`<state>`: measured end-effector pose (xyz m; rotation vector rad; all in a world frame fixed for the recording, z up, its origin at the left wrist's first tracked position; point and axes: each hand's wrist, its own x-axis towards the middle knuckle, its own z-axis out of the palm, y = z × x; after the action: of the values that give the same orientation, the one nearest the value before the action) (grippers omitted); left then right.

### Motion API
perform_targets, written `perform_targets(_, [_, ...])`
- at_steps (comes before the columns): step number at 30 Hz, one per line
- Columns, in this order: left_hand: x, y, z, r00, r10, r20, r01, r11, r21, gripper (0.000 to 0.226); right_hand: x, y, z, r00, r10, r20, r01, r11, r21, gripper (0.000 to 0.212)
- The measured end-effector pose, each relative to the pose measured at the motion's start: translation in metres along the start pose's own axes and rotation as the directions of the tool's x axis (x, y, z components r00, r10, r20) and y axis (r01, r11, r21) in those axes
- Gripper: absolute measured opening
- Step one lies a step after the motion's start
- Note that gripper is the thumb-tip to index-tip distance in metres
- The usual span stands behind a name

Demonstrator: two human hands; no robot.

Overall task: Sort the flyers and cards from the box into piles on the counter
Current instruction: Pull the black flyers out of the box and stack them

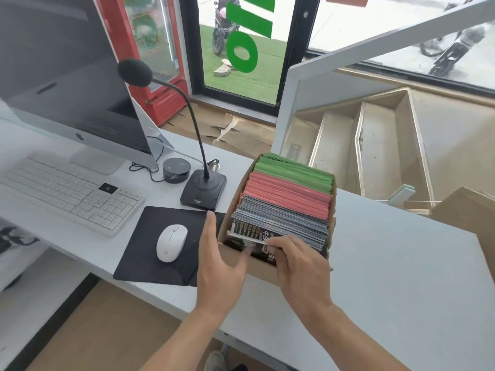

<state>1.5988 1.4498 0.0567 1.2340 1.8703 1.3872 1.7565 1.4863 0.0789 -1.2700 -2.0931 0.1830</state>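
Observation:
A brown cardboard box (pixel 235 259) stands on the white counter (pixel 388 277). It holds upright stacks: green flyers (pixel 294 174) at the far end, pink flyers (pixel 286 195) in the middle, dark printed cards (pixel 281 223) at the near end. My left hand (pixel 219 263) lies with straight fingers against the box's near left corner. My right hand (pixel 300 259) reaches into the near end and its fingers curl over the front dark cards, tipping them towards me.
Left of the box are a black mouse pad (pixel 150 253) with a white mouse (pixel 171 242), a gooseneck microphone (pixel 203 191), a black round device (pixel 175 170), a white keyboard (pixel 69 191) and a monitor (pixel 61 84). Another cardboard box (pixel 466 210) sits at far right.

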Motion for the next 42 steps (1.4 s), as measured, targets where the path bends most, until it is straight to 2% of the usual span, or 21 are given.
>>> perform_targets(2, [0.0, 0.015, -0.002, 0.998, -0.05, -0.035, 0.048, 0.996, -0.077, 0.098, 0.005, -0.006, -0.028, 0.978, 0.196, -0.075, -0.169, 0.948, 0.27, 0.022])
perform_targets(4, [0.001, 0.034, 0.001, 0.999, -0.044, -0.017, 0.04, 0.981, -0.192, 0.096, 0.008, -0.007, -0.057, 0.895, 0.439, -0.081, -0.312, 0.745, 0.589, 0.027])
perform_targets(5, [0.001, 0.045, 0.006, 1.0, -0.019, 0.013, 0.022, 0.974, -0.226, 0.094, 0.009, -0.004, -0.072, 0.858, 0.506, -0.093, -0.326, 0.674, 0.663, 0.029])
perform_targets(7, [0.001, 0.064, 0.02, 0.989, 0.005, 0.15, 0.039, 0.957, -0.287, 0.091, 0.006, 0.009, -0.095, 0.815, 0.569, -0.108, -0.327, 0.605, 0.726, 0.025])
perform_targets(8, [0.0, 0.075, 0.029, 0.966, -0.001, 0.259, 0.098, 0.927, -0.362, 0.085, 0.002, 0.015, -0.105, 0.801, 0.59, -0.103, -0.321, 0.567, 0.758, 0.02])
perform_targets(10, [-0.008, 0.097, 0.051, 0.88, -0.034, 0.474, 0.299, 0.815, -0.496, 0.056, -0.009, 0.031, -0.12, 0.78, 0.621, -0.076, -0.32, 0.5, 0.805, 0.012])
perform_targets(12, [-0.023, 0.107, 0.078, 0.822, -0.067, 0.565, 0.393, 0.785, -0.478, 0.027, -0.023, 0.049, -0.132, 0.766, 0.643, -0.008, -0.359, 0.438, 0.824, 0.01])
perform_targets(14, [-0.04, 0.106, 0.106, 0.821, -0.089, 0.564, 0.379, 0.824, -0.422, 0.014, -0.039, 0.071, -0.14, 0.77, 0.636, 0.056, -0.407, 0.422, 0.81, 0.014])
perform_targets(16, [-0.054, 0.103, 0.131, 0.825, -0.062, 0.561, 0.322, 0.869, -0.377, 0.016, -0.054, 0.094, -0.147, 0.781, 0.62, 0.075, -0.443, 0.465, 0.767, 0.025])
perform_targets(20, [-0.078, 0.103, 0.166, 0.813, -0.009, 0.582, 0.268, 0.893, -0.361, 0.029, -0.081, 0.131, -0.158, 0.774, 0.628, 0.083, -0.464, 0.472, 0.749, 0.04])
perform_targets(23, [-0.091, 0.094, 0.181, 0.809, 0.002, 0.588, 0.222, 0.925, -0.309, 0.016, -0.103, 0.154, -0.158, 0.788, 0.602, 0.13, -0.497, 0.498, 0.711, 0.035])
perform_targets(25, [-0.101, 0.087, 0.187, 0.803, -0.023, 0.595, 0.233, 0.931, -0.279, 0.029, -0.119, 0.167, -0.153, 0.776, 0.599, 0.196, -0.544, 0.479, 0.689, 0.029])
perform_targets(28, [-0.113, 0.083, 0.195, 0.818, -0.045, 0.574, 0.241, 0.932, -0.27, 0.024, -0.134, 0.177, -0.145, 0.759, 0.599, 0.256, -0.583, 0.447, 0.678, 0.025])
perform_targets(34, [-0.117, 0.085, 0.198, 0.851, -0.061, 0.522, 0.223, 0.941, -0.253, 0.031, -0.132, 0.188, -0.139, 0.76, 0.581, 0.291, -0.6, 0.458, 0.655, 0.028])
perform_targets(38, [-0.116, 0.077, 0.202, 0.829, -0.096, 0.551, 0.263, 0.937, -0.232, 0.027, -0.134, 0.193, -0.131, 0.752, 0.584, 0.306, -0.615, 0.455, 0.644, 0.032])
perform_targets(42, [-0.11, 0.075, 0.205, 0.809, -0.142, 0.57, 0.277, 0.948, -0.156, 0.024, -0.137, 0.197, -0.121, 0.7, 0.624, 0.346, -0.672, 0.414, 0.614, 0.036])
